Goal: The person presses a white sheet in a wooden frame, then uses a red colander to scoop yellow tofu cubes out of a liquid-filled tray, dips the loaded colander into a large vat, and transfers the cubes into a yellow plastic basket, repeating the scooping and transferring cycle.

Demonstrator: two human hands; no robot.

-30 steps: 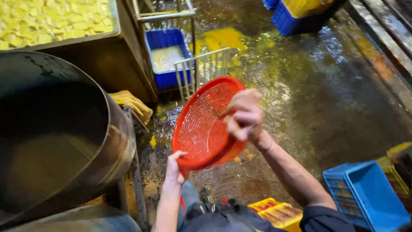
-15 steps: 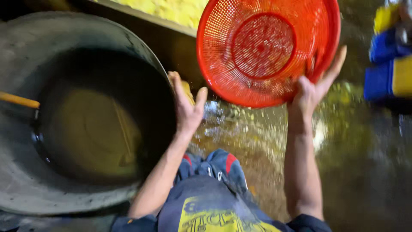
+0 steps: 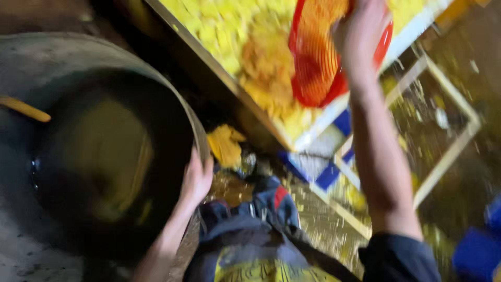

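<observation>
Two hands busy here: right hand is clamped on the rim of the red basket, tipped over the tray of yellow pieces up and away from the body. Left hand rests fingers-open on the wok rim, well apart from the basket.

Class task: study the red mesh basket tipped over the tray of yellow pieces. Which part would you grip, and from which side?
Probably the red mesh basket by its solid rim, from the near side, where the right hand already holds it. The mesh wall bulges and looks flexible; the mouth tips toward the tray. The left hand rests on the large dark wok.
</observation>
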